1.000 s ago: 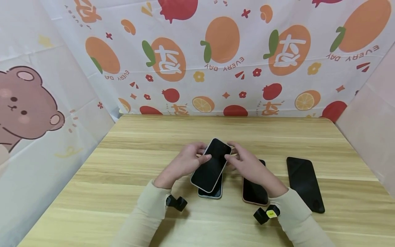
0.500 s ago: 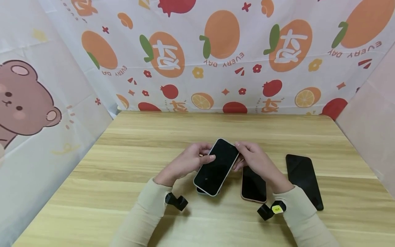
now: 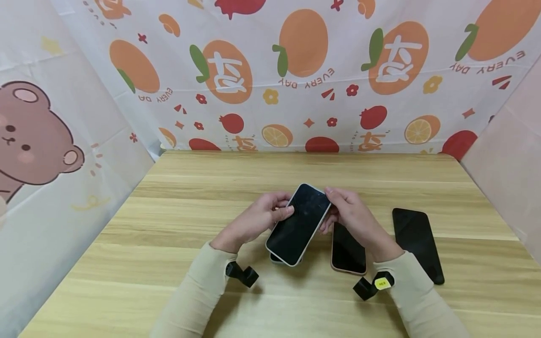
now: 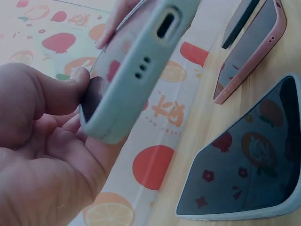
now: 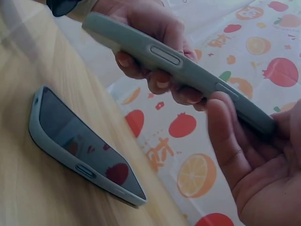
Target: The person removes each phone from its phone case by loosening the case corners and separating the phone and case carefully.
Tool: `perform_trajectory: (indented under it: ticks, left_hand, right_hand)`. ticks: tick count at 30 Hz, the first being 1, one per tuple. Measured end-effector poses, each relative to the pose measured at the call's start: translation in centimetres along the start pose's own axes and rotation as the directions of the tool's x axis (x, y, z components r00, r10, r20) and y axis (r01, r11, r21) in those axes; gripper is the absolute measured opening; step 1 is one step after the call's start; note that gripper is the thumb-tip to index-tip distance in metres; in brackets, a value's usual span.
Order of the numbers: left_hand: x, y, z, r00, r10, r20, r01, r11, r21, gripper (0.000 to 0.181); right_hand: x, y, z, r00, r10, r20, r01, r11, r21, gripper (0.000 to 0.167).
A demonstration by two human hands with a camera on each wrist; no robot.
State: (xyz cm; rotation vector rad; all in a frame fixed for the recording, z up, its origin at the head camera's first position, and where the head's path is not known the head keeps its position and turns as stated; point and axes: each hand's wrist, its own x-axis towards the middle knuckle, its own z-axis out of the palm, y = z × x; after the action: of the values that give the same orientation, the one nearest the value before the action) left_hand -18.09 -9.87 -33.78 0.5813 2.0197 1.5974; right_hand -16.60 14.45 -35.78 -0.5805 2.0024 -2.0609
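Observation:
A smartphone [image 3: 296, 230] in a pale green case is held up off the table, tilted, its dark screen facing up. My left hand [image 3: 255, 218] grips its left edge, thumb on the screen and fingers underneath, as the right wrist view also shows. At the upper right corner my right hand [image 3: 357, 216] pinches it, with the thumb near the corner and other fingers behind. Beneath lies a second phone [image 5: 84, 141] in a pale case, mostly covered in the head view. Under the right wrist rests a phone in a pink case [image 3: 348, 253].
A larger black phone [image 3: 418, 244] lies to the right, partly behind the right sleeve. The wooden table [image 3: 169, 244] reaches back to a fruit-print cloth [image 3: 296, 108]. Side cloths hang left and right. Small black devices [image 3: 242, 274] are strapped at both wrists.
The held phone has moved slightly right and now covers more of the phone below. My right hand has shifted outward, its thumb now at the upper corner. My left hand keeps its grip.

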Motion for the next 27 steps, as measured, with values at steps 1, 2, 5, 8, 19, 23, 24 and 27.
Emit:
perform_trajectory:
  ticks: [1, 2, 5, 8, 19, 23, 24, 27]
  left_hand:
    - [0.0, 0.0, 0.0, 1.000, 0.009, 0.003, -0.009, 1.000, -0.003, 0.022]
    - [-0.1, 0.0, 0.0, 1.000, 0.018, 0.005, -0.018, 1.000, -0.004, 0.022]
    - [-0.1, 0.1, -0.1, 1.000, 0.030, 0.009, -0.030, 0.999, -0.023, 0.025]
    - [-0.2, 0.1, -0.2, 0.999, 0.038, 0.013, -0.038, 0.998, -0.046, 0.027]
    - [-0.1, 0.1, 0.2, 0.998, 0.057, 0.031, -0.049, 0.978, -0.201, 0.026]
    - [0.0, -0.1, 0.5, 0.997, 0.067, 0.043, -0.052, 0.958, -0.281, 0.026]
    - [0.1, -0.1, 0.5, 0.996, 0.069, 0.047, -0.052, 0.953, -0.299, 0.027]
    - [0.2, -0.2, 0.7, 0.997, 0.063, 0.046, -0.044, 0.943, -0.331, 0.029]
  right_hand:
    - [0.0, 0.0, 0.1, 1.000, -0.016, -0.001, 0.016, 1.000, 0.013, 0.048]
    - [0.0, 0.0, 0.2, 1.000, -0.030, -0.001, 0.030, 0.999, 0.026, 0.046]
    - [-0.1, 0.1, 0.4, 0.998, -0.059, -0.001, 0.059, 0.997, 0.059, 0.043]
    - [-0.1, 0.1, 0.6, 0.997, -0.075, -0.005, 0.075, 0.995, 0.067, 0.042]
    - [-0.2, -0.6, 1.1, 0.995, -0.096, -0.034, 0.099, 0.988, 0.117, 0.044]
    - [-0.1, -0.6, 1.3, 0.995, -0.079, -0.053, 0.087, 0.979, 0.186, 0.045]
    - [-0.1, -0.6, 1.3, 0.996, -0.070, -0.057, 0.080, 0.974, 0.212, 0.046]
    - [0.0, -0.3, 1.4, 0.997, -0.038, -0.074, 0.056, 0.965, 0.258, 0.047]
